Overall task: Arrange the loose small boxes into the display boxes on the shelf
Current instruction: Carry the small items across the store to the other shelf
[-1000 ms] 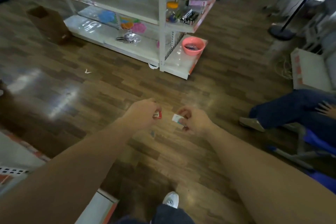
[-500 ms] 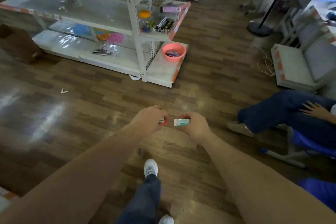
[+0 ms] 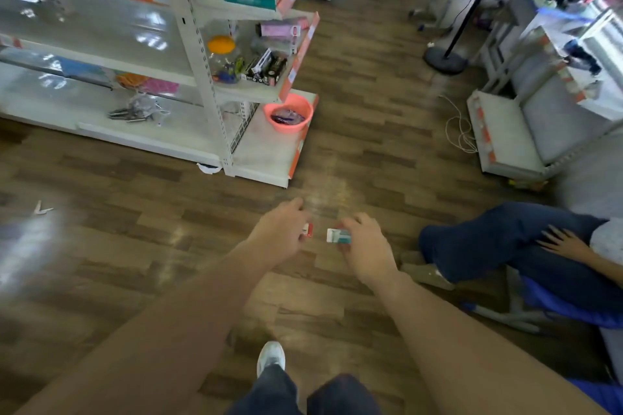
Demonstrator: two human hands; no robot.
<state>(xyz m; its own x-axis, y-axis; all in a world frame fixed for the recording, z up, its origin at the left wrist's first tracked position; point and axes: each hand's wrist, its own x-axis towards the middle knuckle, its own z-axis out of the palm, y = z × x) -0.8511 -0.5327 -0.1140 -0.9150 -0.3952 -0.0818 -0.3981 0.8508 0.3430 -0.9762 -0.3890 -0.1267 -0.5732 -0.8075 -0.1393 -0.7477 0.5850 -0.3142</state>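
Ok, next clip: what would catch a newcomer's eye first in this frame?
Two bare arms reach out at centre: the left hand pinches a small red-and-white box, and the right hand holds a white-and-teal box. Beyond them, upper left, stands a white shelf unit with a pink basin on its bottom shelf. At the right edge a seated person's dark-trousered leg stretches over the wood floor.
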